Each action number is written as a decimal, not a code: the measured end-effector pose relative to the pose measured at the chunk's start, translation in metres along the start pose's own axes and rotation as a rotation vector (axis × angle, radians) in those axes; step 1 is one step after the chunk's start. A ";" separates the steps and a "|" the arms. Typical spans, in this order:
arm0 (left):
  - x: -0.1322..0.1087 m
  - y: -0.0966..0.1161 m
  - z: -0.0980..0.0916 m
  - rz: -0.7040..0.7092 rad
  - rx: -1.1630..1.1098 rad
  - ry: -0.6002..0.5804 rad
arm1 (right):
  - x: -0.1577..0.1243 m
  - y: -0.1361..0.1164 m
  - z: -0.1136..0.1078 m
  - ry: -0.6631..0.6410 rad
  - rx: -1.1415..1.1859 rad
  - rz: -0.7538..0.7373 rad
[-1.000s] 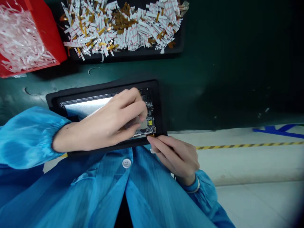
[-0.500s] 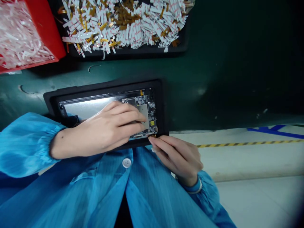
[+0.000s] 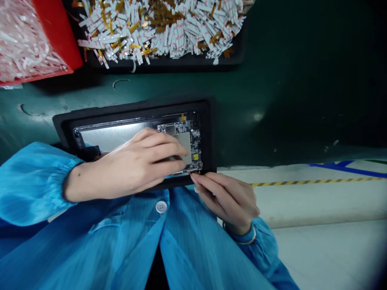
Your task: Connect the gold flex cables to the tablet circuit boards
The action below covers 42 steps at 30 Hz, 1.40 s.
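Note:
An opened tablet (image 3: 115, 134) rests in a black tray (image 3: 208, 133) near the bench's front edge, its silver panel and circuit board (image 3: 196, 139) exposed. My left hand (image 3: 136, 161) lies across it, fingers loosely bent, spread and reaching the board's metal shield (image 3: 184, 144). At the board's lower right corner, my right hand (image 3: 225, 197) is closed in a pinch, thumb and index finger together. A bit of orange-brown shows at those fingertips, but what they pinch is too small to make out. My left palm hides the middle of the tablet.
Behind the tablet, a black bin (image 3: 193, 64) holds heaped white strips and amber flex pieces. A red box (image 3: 60, 36) of pale strips stands at the upper left. Thin curled scraps (image 3: 121, 82) lie on the green bench (image 3: 287, 100). Floor shows beyond the front edge at right.
Both hands stay almost in place, the right one still pinching at the board's corner. The board's right end sits slightly farther right in view; the bin and box have shifted a little too.

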State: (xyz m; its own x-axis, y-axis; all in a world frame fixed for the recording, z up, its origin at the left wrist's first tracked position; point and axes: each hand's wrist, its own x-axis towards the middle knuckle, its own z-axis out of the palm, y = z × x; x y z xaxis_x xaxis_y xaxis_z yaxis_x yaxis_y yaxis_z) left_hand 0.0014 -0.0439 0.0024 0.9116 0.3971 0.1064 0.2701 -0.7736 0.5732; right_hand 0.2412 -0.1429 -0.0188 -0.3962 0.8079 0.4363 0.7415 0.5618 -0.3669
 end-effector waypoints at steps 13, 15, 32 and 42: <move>-0.002 -0.002 0.006 0.035 0.021 0.026 | 0.017 0.001 -0.013 -0.196 0.015 -0.042; -0.002 -0.002 0.009 0.034 0.040 0.023 | 0.019 0.002 -0.012 -0.218 0.047 -0.009; 0.007 0.000 -0.006 0.202 0.474 -0.050 | 0.042 0.053 -0.009 -0.321 0.718 0.465; 0.000 -0.015 -0.020 -0.155 0.449 0.191 | 0.111 0.222 -0.023 0.322 0.915 0.911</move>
State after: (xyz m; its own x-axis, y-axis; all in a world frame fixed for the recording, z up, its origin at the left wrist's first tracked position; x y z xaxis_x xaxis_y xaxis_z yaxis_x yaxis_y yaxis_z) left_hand -0.0085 -0.0221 0.0096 0.7887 0.5748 0.2182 0.5424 -0.8176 0.1933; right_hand 0.3746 0.0677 -0.0332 0.2831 0.9500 -0.1317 -0.0074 -0.1352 -0.9908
